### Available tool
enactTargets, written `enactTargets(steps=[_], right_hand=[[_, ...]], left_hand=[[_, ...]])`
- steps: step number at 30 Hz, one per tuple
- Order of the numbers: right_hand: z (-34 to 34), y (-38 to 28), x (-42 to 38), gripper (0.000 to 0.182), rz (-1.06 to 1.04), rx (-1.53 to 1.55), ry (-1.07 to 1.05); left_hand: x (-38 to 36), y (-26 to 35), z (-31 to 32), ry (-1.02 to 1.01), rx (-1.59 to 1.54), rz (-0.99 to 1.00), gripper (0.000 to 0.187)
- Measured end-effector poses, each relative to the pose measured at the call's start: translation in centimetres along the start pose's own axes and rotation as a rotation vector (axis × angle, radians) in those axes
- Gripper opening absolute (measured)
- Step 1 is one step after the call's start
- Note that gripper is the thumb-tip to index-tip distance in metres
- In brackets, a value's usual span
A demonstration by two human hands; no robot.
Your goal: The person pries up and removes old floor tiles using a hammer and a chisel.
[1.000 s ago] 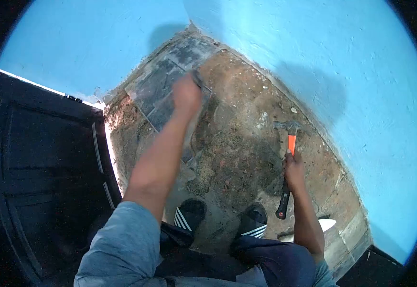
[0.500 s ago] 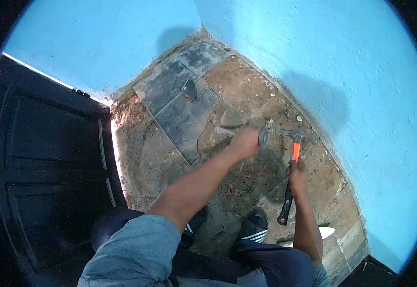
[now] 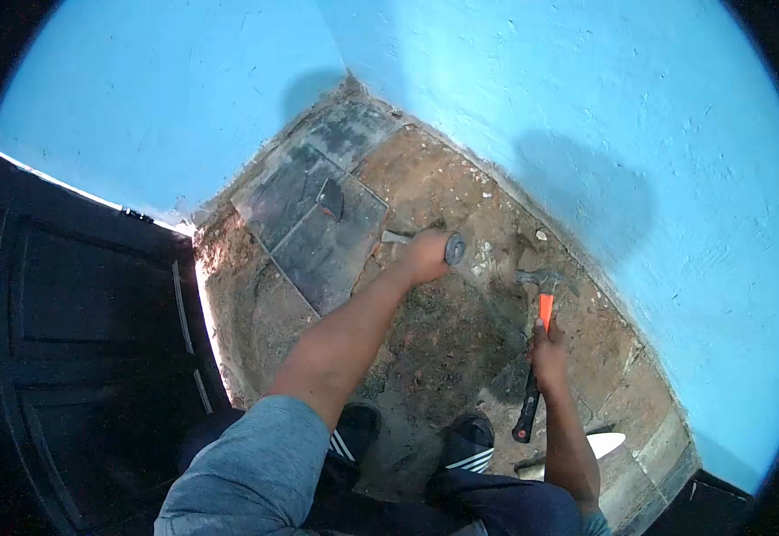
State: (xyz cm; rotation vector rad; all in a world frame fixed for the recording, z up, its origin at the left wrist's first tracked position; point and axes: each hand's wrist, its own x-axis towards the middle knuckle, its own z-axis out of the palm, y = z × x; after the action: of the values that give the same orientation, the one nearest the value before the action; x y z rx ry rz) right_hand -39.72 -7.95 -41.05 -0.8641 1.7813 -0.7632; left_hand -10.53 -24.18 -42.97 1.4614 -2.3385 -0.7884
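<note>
My left hand (image 3: 427,255) is closed round the handle of a chisel (image 3: 395,238). Its flat metal blade points left at the broken edge of the grey tiles (image 3: 331,246), and its round end faces right. In my right hand (image 3: 548,362) is a claw hammer (image 3: 545,306) with an orange and black handle, gripped midway. The hammer's head is up, to the right of the chisel and apart from it. A dark broken tile piece (image 3: 330,200) lies on the tiles beyond my left hand.
Blue walls (image 3: 532,80) meet at a corner ahead. A black panelled door (image 3: 95,304) stands at the left. My feet in striped sandals (image 3: 470,444) are on the rough floor. A white pointed object (image 3: 605,443) lies beside my right forearm.
My left hand has moved left with the chisel, bringing its blade to the tile edge. The hammer stays in my right hand. The view has shifted slightly.
</note>
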Motion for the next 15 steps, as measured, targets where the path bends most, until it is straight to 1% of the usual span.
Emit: enactTargets(steps=[2, 3, 5, 6, 8, 9, 12, 14, 15], right_hand=[[0.1, -0.1, 0.1, 0.022, 0.032, -0.003, -0.031], [0.0, -0.1, 0.2, 0.023, 0.046, -0.006, -0.045], [0.4, 2.3, 1.2, 0.024, -0.063, -0.038, -0.016], [0.7, 2.1, 1.3, 0.024, -0.121, -0.055, 0.001], [0.6, 1.4, 1.3, 0.025, -0.083, 0.037, -0.004], [0.5, 0.2, 0.9, 0.025, -0.063, 0.082, -0.007], [-0.6, -6.0, -0.5, 0.032, -0.084, 0.128, 0.102], [-0.8, -7.4, 0.6, 0.028, -0.168, 0.282, 0.206], [-0.9, -8.2, 1.0, 0.028, -0.224, 0.328, 0.258]], left_hand=[[-0.1, -1.0, 0.2, -0.013, -0.006, 0.017, 0.030], [-0.2, -1.4, 0.6, 0.028, -0.008, -0.010, 0.029], [0.2, -1.6, 1.4, 0.114, -0.015, -0.057, 0.027], [0.5, -1.6, 1.2, 0.115, -0.019, -0.075, 0.026], [1.0, -1.4, 0.8, 0.115, -0.033, -0.112, 0.025], [1.3, -1.5, 0.9, 0.139, -0.046, -0.137, 0.023], [1.7, -1.7, 0.8, 0.204, -0.094, -0.203, 0.020], [1.9, -1.1, 0.0, 0.236, -0.141, -0.229, 0.020], [1.9, -1.3, 0.0, 0.191, -0.107, -0.224, 0.023]])
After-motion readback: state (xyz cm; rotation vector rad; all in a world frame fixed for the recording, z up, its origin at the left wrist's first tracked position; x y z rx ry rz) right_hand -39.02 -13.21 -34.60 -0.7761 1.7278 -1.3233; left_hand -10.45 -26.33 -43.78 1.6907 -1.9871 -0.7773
